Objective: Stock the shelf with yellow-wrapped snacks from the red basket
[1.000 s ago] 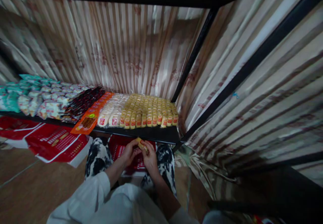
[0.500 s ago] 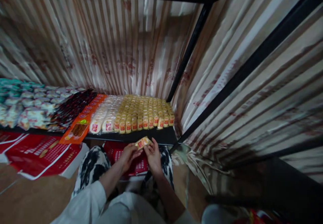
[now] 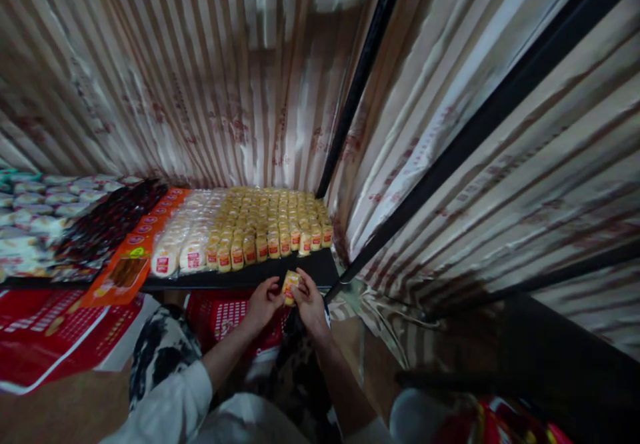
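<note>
A small yellow snack packet (image 3: 289, 287) with a red-and-white label stands tilted over the shelf's front edge. My right hand (image 3: 311, 305) pinches its right side between thumb and fingers. Just left of the packet, my left hand (image 3: 264, 305) has its fingers curved and apart, seemingly not gripping it. Beyond both hands, rows of similar yellow packets (image 3: 270, 224) fill the right part of the black shelf (image 3: 305, 267), their labels facing me. Beside them lie white wrapped packets (image 3: 193, 254).
Further left are an orange snack strip (image 3: 135, 241), dark glossy packets (image 3: 100, 231) and white-and-green packets (image 3: 30, 204). Red bags (image 3: 55, 334) lie below the shelf. Black metal posts (image 3: 360, 84) stand before striped curtains (image 3: 200, 84). Red packaging (image 3: 505, 421) sits at lower right.
The packet has turned from lying sideways to more upright. My left hand has come away from it, while my right hand keeps hold. The view has shifted slightly right.
</note>
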The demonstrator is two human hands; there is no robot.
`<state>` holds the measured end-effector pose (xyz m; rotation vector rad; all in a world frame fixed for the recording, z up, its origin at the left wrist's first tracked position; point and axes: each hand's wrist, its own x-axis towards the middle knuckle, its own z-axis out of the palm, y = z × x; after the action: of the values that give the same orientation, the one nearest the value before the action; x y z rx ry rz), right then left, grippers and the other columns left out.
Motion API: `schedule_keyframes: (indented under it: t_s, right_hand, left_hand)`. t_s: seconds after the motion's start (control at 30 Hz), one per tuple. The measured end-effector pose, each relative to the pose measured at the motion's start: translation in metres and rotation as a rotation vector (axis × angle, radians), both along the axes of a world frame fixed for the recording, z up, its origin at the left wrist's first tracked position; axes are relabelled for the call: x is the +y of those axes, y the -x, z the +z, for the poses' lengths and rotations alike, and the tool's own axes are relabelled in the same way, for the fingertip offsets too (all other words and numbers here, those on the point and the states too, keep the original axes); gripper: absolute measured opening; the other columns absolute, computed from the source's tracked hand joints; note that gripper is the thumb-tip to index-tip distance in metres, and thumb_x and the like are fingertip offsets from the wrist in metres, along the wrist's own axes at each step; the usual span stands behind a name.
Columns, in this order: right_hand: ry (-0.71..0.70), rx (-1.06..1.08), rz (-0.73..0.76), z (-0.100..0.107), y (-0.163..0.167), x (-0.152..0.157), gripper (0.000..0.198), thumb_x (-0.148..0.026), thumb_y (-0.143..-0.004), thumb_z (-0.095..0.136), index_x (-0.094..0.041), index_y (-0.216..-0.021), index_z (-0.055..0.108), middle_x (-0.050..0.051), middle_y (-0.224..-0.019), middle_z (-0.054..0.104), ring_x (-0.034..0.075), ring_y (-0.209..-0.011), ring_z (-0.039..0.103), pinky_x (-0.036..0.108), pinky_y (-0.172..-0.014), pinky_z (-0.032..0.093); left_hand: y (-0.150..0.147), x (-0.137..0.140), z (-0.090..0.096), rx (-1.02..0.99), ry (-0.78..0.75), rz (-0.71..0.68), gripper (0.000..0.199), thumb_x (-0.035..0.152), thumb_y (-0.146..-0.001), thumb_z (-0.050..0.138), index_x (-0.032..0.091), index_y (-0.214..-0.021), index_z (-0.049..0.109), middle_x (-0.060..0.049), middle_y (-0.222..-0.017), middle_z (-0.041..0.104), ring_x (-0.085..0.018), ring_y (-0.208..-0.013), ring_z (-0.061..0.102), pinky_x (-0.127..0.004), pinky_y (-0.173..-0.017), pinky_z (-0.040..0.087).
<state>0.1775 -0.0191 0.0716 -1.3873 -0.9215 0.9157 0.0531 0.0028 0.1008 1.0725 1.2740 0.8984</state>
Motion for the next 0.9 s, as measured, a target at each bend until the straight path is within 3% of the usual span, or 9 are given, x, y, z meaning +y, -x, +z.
schedule_keyframes:
  t_s: [0.1, 0.2, 0.33, 0.5, 0.7, 0.9]
  right_hand:
    - [-0.029, 0.072, 0.053, 0.002, -0.005, 0.008, 0.053, -0.034, -0.069, 0.061, -0.021, -0.12, 0.054, 0.007, -0.104, 0.064, 0.018, -0.088, 0.064, 0.033, -0.078, 0.055]
    - [-0.063, 0.069, 0.054, 0.005, -0.008, 0.018, 0.053, -0.033, -0.069, 0.062, -0.019, -0.12, 0.054, 0.009, -0.104, 0.065, 0.019, -0.092, 0.063, 0.035, -0.083, 0.053]
    - [-0.102, -0.091, -0.027, 0.007, -0.015, 0.03, 0.047, -0.038, -0.077, 0.057, -0.018, -0.119, 0.055, 0.013, -0.117, 0.058, 0.02, -0.102, 0.06, 0.036, -0.087, 0.052]
    - [-0.137, -0.312, -0.115, 0.008, -0.025, 0.043, 0.038, -0.039, -0.084, 0.046, -0.018, -0.111, 0.062, 0.013, -0.111, 0.059, 0.02, -0.098, 0.059, 0.034, -0.082, 0.052]
    - [-0.167, -0.518, -0.163, 0.0, -0.035, 0.061, 0.036, -0.035, -0.087, 0.04, -0.019, -0.109, 0.064, 0.011, -0.108, 0.059, 0.02, -0.105, 0.055, 0.036, -0.092, 0.046]
    - [-0.158, -0.638, -0.122, -0.014, -0.049, 0.074, 0.041, -0.028, -0.087, 0.036, -0.017, -0.118, 0.061, 0.012, -0.109, 0.057, 0.02, -0.105, 0.053, 0.035, -0.094, 0.045]
  left_hand:
    - [-0.005, 0.014, -0.002, 0.114, -0.125, -0.07, 0.034, 0.012, -0.062, 0.068, 0.018, -0.096, 0.067, -0.002, -0.085, 0.066, -0.011, -0.063, 0.053, -0.022, -0.065, 0.043]
    - [-0.013, 0.024, 0.001, 0.136, -0.158, -0.107, 0.025, 0.014, -0.066, 0.064, 0.016, -0.091, 0.066, 0.0, -0.077, 0.065, -0.011, -0.061, 0.052, -0.021, -0.062, 0.042]
    - [-0.025, 0.039, 0.009, 0.173, -0.195, -0.036, 0.018, 0.013, -0.071, 0.061, 0.017, -0.089, 0.064, 0.0, -0.077, 0.063, -0.012, -0.063, 0.053, -0.021, -0.063, 0.042]
    - [-0.039, 0.057, 0.017, 0.363, -0.256, 0.078, 0.019, 0.015, -0.073, 0.062, 0.019, -0.091, 0.062, -0.001, -0.083, 0.062, -0.013, -0.069, 0.056, -0.024, -0.071, 0.043]
    - [-0.059, 0.069, 0.015, 0.525, -0.375, 0.051, 0.024, 0.016, -0.079, 0.056, 0.016, -0.103, 0.061, -0.009, -0.102, 0.059, -0.019, -0.086, 0.058, -0.027, -0.078, 0.044]
    - [-0.07, 0.074, 0.012, 0.609, -0.355, 0.048, 0.032, 0.018, -0.083, 0.052, 0.014, -0.115, 0.057, -0.014, -0.112, 0.057, -0.024, -0.096, 0.058, -0.031, -0.085, 0.043]
